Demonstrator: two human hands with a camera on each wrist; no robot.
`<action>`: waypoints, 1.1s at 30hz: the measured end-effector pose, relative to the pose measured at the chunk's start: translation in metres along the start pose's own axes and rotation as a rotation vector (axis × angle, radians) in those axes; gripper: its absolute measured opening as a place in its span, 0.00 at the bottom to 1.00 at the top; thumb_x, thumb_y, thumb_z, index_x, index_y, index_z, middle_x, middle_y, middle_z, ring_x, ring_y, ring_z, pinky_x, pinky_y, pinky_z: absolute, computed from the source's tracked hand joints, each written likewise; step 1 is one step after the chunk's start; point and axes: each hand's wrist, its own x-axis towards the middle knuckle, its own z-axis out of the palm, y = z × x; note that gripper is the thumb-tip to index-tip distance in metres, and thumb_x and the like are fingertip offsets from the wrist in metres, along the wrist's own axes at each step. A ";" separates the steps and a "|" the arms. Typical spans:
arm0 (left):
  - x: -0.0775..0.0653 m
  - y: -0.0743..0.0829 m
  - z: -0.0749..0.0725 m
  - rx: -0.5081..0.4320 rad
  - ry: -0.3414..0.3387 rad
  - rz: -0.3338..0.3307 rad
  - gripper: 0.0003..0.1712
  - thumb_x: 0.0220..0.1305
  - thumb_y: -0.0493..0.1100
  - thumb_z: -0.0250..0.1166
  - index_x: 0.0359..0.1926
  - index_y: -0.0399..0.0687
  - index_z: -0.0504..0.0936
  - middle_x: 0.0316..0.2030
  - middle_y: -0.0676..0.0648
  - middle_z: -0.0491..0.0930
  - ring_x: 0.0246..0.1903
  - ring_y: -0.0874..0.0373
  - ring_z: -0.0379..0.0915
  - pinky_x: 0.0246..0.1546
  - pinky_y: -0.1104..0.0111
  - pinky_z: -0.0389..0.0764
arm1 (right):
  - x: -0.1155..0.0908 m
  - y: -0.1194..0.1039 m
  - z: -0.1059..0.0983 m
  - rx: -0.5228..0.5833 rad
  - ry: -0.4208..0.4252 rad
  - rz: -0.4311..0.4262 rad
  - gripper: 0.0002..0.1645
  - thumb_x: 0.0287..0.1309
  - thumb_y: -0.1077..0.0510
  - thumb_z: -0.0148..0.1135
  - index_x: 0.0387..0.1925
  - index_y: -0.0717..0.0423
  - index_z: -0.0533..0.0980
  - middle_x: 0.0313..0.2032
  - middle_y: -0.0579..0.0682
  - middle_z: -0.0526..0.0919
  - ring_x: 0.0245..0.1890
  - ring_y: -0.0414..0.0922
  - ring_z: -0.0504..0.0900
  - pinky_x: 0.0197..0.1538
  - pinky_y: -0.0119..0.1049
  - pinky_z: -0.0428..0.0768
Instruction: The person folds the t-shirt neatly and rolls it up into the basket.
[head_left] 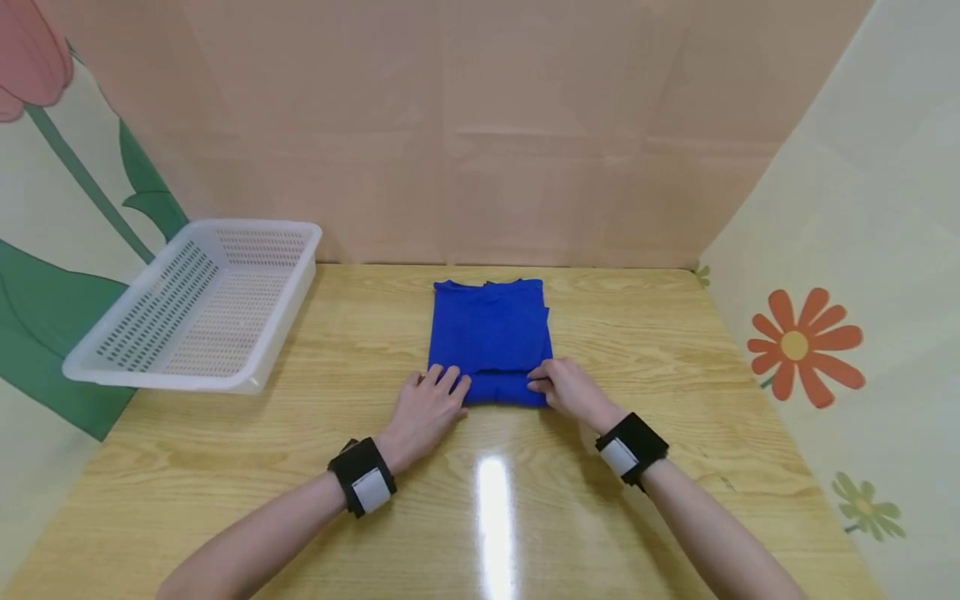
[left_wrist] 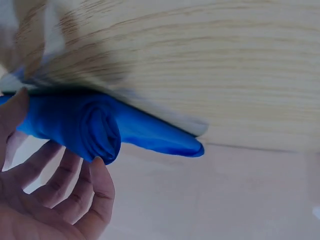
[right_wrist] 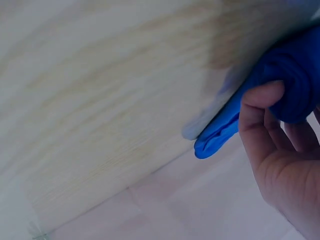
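Observation:
A folded blue cloth (head_left: 487, 329) lies flat on the wooden table, its near edge rolled into a thick roll (head_left: 501, 390). At the roll's left end is my left hand (head_left: 426, 415); the left wrist view shows its thumb and fingers curled about the roll, with the spiral end (left_wrist: 102, 131) between them. My right hand (head_left: 576, 392) grips the opposite end, fingers bent round it. Seen from the right wrist, a fingertip presses the spiral end (right_wrist: 292, 95), while the flat part of the cloth stretches away beyond. Some right fingers are hidden behind the roll.
A white plastic basket (head_left: 258, 367) with perforated sides stands at the table's left, holding nothing visible. Behind the table (head_left: 630, 333) hangs a plain pinkish sheet (head_left: 525, 167). Flower-printed sheets flank both sides. Each wrist wears a black strap.

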 end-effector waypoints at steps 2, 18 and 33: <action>0.002 -0.001 0.002 -0.005 -0.019 -0.002 0.19 0.71 0.53 0.62 0.57 0.53 0.80 0.49 0.48 0.79 0.47 0.52 0.76 0.43 0.59 0.84 | 0.002 0.002 -0.002 0.028 -0.038 0.023 0.10 0.64 0.67 0.63 0.43 0.70 0.85 0.42 0.64 0.89 0.45 0.56 0.88 0.46 0.46 0.87; 0.012 -0.010 0.013 -0.158 -0.074 -0.016 0.12 0.75 0.40 0.57 0.53 0.48 0.83 0.46 0.47 0.82 0.44 0.50 0.77 0.40 0.61 0.84 | -0.016 -0.007 0.010 -0.246 0.189 -0.069 0.15 0.64 0.57 0.66 0.50 0.59 0.83 0.43 0.56 0.85 0.46 0.53 0.82 0.49 0.49 0.84; 0.029 -0.024 0.011 -0.376 -0.210 -0.069 0.13 0.72 0.40 0.61 0.54 0.42 0.82 0.47 0.44 0.82 0.48 0.48 0.75 0.50 0.56 0.81 | -0.010 -0.017 0.018 -0.373 0.211 -0.091 0.15 0.60 0.56 0.72 0.47 0.56 0.85 0.41 0.53 0.85 0.43 0.52 0.81 0.41 0.46 0.85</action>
